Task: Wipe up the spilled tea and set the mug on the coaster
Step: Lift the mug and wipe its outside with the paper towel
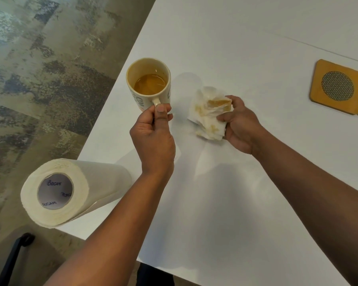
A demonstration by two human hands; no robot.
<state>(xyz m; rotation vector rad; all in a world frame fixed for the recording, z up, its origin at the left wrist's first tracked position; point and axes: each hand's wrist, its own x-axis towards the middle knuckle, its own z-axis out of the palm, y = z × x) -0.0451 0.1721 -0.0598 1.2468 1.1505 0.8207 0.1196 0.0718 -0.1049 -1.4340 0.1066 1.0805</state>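
White table (246, 38), mottled grey-brown floor (39, 69), paper roll (56, 193) at edge

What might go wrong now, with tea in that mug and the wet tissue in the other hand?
1. The left hand pinches the mug only by its handle; a tilt on the way to the coaster could spill tea again.
2. The soaked paper towel, gripped by the right hand, might drip on the table.
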